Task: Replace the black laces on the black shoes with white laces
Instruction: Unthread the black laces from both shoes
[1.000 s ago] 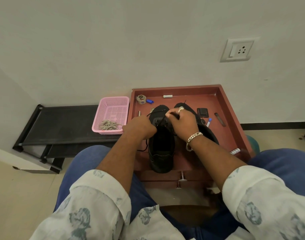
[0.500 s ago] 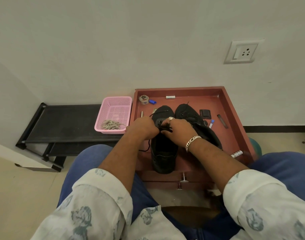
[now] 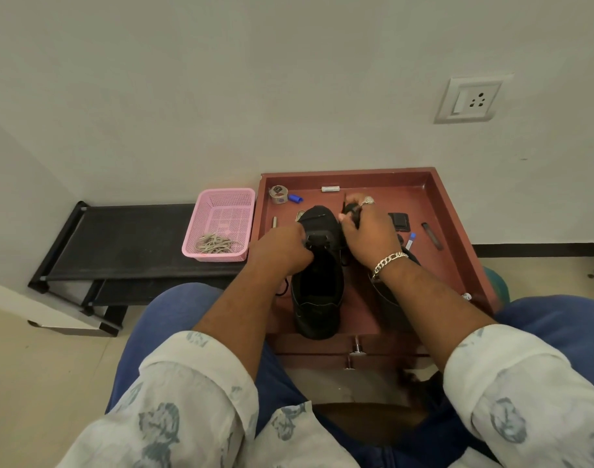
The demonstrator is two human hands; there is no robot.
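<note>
Reddish-brown wood tray (image 3: 457,211) carries everything, sitting on a small drawer unit against the wall. Biggest task item is the left black shoe (image 3: 317,292), toe to the wall, heel toward the knees; the second shoe (image 3: 388,298) is just beside it, mostly hidden under the right forearm. They look stiff enough to stay put, so I'd steady one by the upper near the eyelets rather than lift it.

Left hand (image 3: 282,251) has its fingers curled, gripping the shoe's edge by the tongue. Right hand (image 3: 366,231) is clenched round a bunch of black lace (image 3: 351,209), with one end poking up. Lace is thin, limp, light stuff that probably snags in eyelets, so pinching close to the tip seems best.

White laces (image 3: 216,245) lie in a tangle inside the pink basket (image 3: 221,201) on the black rack (image 3: 126,238), well apart from the shoes.

Small clutter on the tray, like a tape roll (image 3: 278,194) and blue cap (image 3: 295,198), could catch a trailing lace.
</note>
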